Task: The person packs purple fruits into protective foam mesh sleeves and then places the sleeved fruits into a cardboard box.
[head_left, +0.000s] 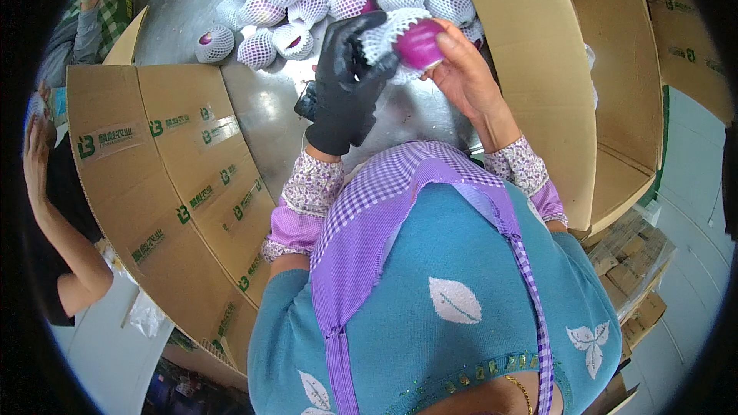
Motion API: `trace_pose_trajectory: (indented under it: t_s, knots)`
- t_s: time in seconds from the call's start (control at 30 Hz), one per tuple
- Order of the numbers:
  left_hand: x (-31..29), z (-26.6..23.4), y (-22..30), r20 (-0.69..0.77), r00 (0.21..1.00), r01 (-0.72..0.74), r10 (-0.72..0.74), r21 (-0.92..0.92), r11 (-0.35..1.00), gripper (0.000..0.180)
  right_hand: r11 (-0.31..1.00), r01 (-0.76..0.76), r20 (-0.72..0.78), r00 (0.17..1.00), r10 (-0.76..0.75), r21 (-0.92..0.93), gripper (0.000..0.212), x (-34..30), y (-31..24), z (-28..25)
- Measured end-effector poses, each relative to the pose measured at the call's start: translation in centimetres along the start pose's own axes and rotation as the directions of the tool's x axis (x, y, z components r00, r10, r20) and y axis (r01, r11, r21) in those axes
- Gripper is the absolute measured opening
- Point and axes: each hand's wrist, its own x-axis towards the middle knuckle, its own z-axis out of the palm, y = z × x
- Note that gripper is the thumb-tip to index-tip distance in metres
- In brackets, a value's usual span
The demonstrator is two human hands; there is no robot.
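In front of me, over the metal table (269,107), both hands work on one round, shiny purple fruit (420,44) partly covered by a white foam net (377,44). My left hand (338,81), in a black glove, is closed on the net's left side. My bare right hand (470,77) grips the fruit from the right, thumb on its skin. The fruit's left part is hidden under the net. Just beyond my hands lies a pile of similar fruits in foam nets (307,6), some with purple skin showing. A small dark object (306,101) sits beside my left wrist.
A large open cardboard carton (626,77) stands at my right, its flap (538,69) reaching toward the table. Cardboard panels (169,161) line the left side. Another person's arm (61,223) shows at far left, and a second person's sleeve (81,34) at upper left.
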Motion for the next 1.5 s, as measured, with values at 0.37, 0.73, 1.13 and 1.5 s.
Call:
trace_pose_trajectory:
  t_s: [0.37, 0.73, 1.13, 1.5]
  knots:
    - [0.0, -0.8, -1.1, -0.022, 0.977, -0.166, 0.213, 0.551, 0.818, 0.019, 0.970, -0.103, -0.025, 0.993, 0.112, 0.222, 0.039, 0.1, -0.7, -0.4]
    - [-0.3, -0.2, 1.2, 0.048, 0.945, -0.277, 0.324, 0.644, 0.713, 0.024, 0.911, 0.116, -0.057, 0.987, -0.151, -0.395, 0.046, -0.3, -0.9, 1.6]
    - [-0.6, 0.9, 2.8, 0.269, 0.961, -0.192, 0.065, 0.479, 0.857, 0.012, 0.979, 0.126, -0.322, 0.931, -0.172, -0.158, 0.041, -0.1, -2.5, 2.0]
    - [-1.9, -3.9, -5.8, 0.068, 0.998, -0.063, 0.018, 0.750, 0.658, 0.042, 0.818, 0.456, 0.021, 0.877, -0.480, -0.352, 0.032, -6.3, -22.4, -6.8]
